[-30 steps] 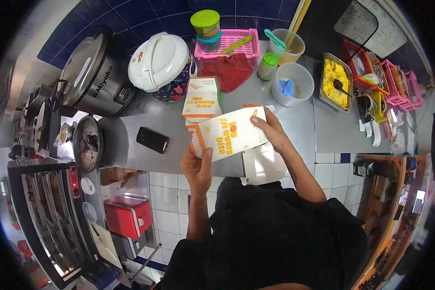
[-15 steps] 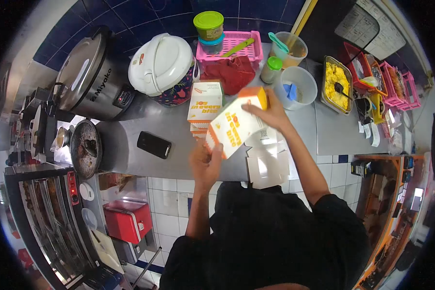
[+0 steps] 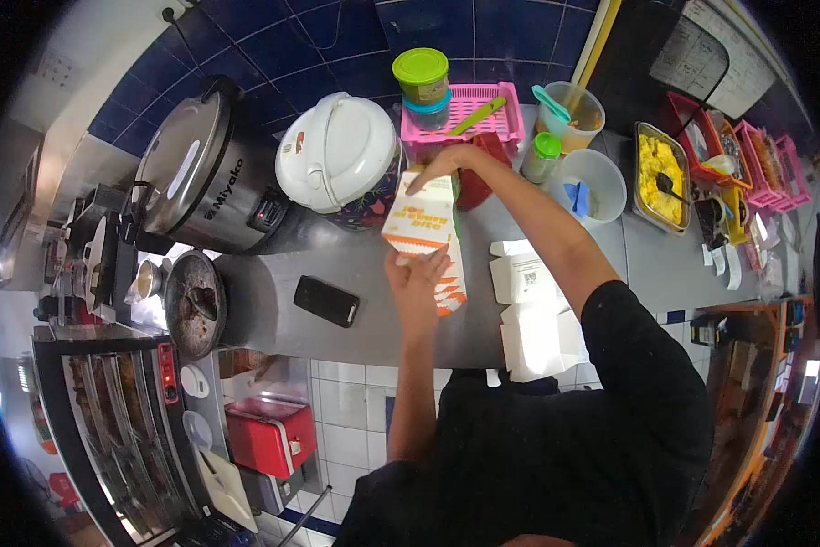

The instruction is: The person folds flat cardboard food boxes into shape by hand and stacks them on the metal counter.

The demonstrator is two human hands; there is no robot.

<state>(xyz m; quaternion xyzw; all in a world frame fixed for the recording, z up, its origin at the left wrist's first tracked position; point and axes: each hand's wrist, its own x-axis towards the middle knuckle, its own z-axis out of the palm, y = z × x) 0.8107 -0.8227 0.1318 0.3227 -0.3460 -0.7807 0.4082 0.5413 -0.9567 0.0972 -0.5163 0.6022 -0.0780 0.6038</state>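
Note:
A white and orange printed box (image 3: 419, 215) is held over other such boxes (image 3: 450, 294) on the steel counter. My left hand (image 3: 418, 272) is at its near orange edge, fingers against the card. Over its far end reaches my right hand (image 3: 441, 168), with fingers closed on the top edge. An opened box with its pale inside up (image 3: 530, 326) lies at the counter's front edge, right of the stack. Left of my left hand is a black phone (image 3: 327, 301).
Behind are a white lidded container (image 3: 337, 153), a pink basket (image 3: 510, 121) and a green-lidded jar (image 3: 541, 158). A clear tub (image 3: 601, 187) and a tray of yellow food (image 3: 661, 178) stand right. A steel cooker (image 3: 209, 173) and dark pan (image 3: 195, 305) are left.
Both hands have carried the folded box left and back, onto the place of the other boxes. The whole view has shifted, so the counter items appear lower and further right.

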